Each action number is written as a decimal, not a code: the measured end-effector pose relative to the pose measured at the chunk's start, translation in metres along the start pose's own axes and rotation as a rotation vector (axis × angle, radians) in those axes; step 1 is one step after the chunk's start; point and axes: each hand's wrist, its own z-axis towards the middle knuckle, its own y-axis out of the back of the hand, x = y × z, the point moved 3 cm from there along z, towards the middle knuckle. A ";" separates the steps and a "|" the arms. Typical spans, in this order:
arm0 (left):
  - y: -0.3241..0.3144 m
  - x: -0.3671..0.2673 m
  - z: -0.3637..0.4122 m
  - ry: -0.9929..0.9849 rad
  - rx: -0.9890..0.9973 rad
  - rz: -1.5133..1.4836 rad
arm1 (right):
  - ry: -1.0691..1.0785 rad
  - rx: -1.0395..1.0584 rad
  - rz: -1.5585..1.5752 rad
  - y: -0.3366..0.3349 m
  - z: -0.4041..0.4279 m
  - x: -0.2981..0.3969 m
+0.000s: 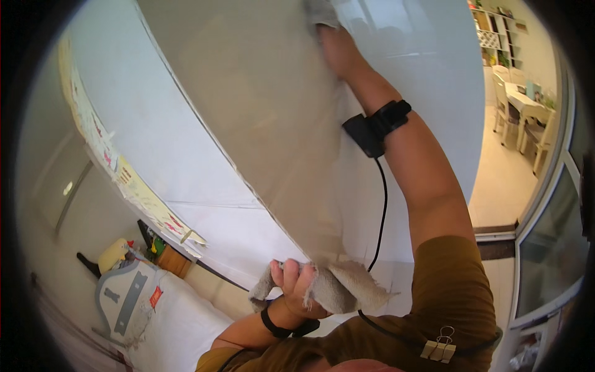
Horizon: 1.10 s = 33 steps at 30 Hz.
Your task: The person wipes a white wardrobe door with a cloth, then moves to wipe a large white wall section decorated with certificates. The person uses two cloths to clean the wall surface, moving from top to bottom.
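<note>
A large upright surface with a glossy white part [432,139], a beige part [251,93] and a white part [139,116] fills the middle of the view. My right arm reaches up along it. At the top edge, a grey cloth [324,13] covers the fingers of my right hand [337,49] and lies against the surface. Low in the view, my left hand [295,286] grips a frayed grey-beige towel [341,288], close to the lower end of the surface. The towel hangs out on both sides of the hand. Black straps are on both arms.
A bed with a white cover [181,316] and a grey-white headboard [123,297] stands at lower left, near a wooden box [174,261]. At right are a glass-paned door [548,246] and, beyond, a dining table [520,95] with chairs. A black cable [384,209] hangs beside my right arm.
</note>
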 end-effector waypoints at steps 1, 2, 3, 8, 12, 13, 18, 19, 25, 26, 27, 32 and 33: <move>-0.001 0.000 -0.003 -0.014 -0.019 0.023 | -0.115 0.029 0.082 -0.010 -0.006 -0.024; -0.001 0.000 -0.005 -0.020 -0.021 0.031 | -0.285 0.099 0.154 -0.021 -0.017 -0.048; -0.001 0.000 -0.007 -0.016 -0.007 0.042 | -0.442 0.058 0.381 -0.031 -0.033 -0.068; 0.005 -0.001 -0.005 -0.033 0.020 0.051 | -0.980 -0.002 0.859 -0.070 -0.191 -0.130; 0.005 0.001 0.004 -0.022 0.079 -0.043 | -1.206 0.156 0.712 -0.065 -0.345 -0.108; 0.003 0.001 0.007 -0.034 0.035 -0.053 | -1.224 0.181 0.676 -0.056 -0.379 -0.082; -0.002 0.000 0.012 -0.079 -0.043 -0.068 | -0.869 0.376 0.590 0.027 -0.440 0.093; -0.001 0.000 0.012 -0.074 -0.036 -0.063 | -0.745 0.399 0.594 0.043 -0.432 0.120; -0.001 0.001 0.010 -0.012 0.006 -0.092 | -0.201 0.366 0.719 0.094 -0.343 0.182; 0.000 0.002 0.010 0.008 0.003 -0.104 | -0.088 0.319 0.683 0.097 -0.327 0.181; -0.001 0.002 0.009 0.009 0.009 -0.106 | 0.035 0.246 0.669 0.098 -0.310 0.179; 0.000 0.003 0.006 -0.048 -0.024 -0.085 | 0.300 0.023 0.686 0.057 -0.196 0.107; -0.001 0.003 0.005 -0.031 -0.035 -0.097 | 0.361 -0.043 0.694 0.049 -0.170 0.089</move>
